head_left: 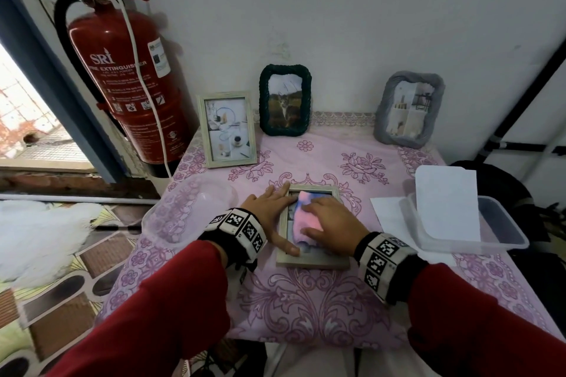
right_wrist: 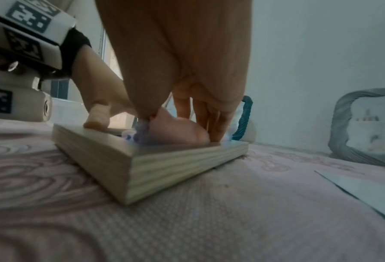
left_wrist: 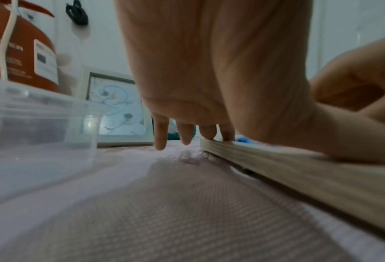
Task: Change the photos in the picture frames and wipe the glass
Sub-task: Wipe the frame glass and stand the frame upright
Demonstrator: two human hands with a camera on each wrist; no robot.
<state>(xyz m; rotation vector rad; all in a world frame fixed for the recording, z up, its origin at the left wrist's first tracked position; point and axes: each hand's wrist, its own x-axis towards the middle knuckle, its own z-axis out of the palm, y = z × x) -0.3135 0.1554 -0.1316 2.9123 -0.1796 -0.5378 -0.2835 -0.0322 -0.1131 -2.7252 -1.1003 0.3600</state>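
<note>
The head view is evenly and fairly brightly lit, with daylight entering at the far left and soft shadows on the wall [head_left: 367, 9] behind the fire extinguisher [head_left: 128, 70]; its edges bow with wide-angle distortion. Both wrist views are dimmer, bluish and soft, the palms close to the lens blurred and shaded. The tablecloth [right_wrist: 187, 221] weave nearest the lens is sharper than the background.

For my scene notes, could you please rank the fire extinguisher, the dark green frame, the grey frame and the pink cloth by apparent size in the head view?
1. fire extinguisher, largest.
2. dark green frame and grey frame: look alike, unranked.
3. pink cloth, smallest, though the right hand hides part.
</note>
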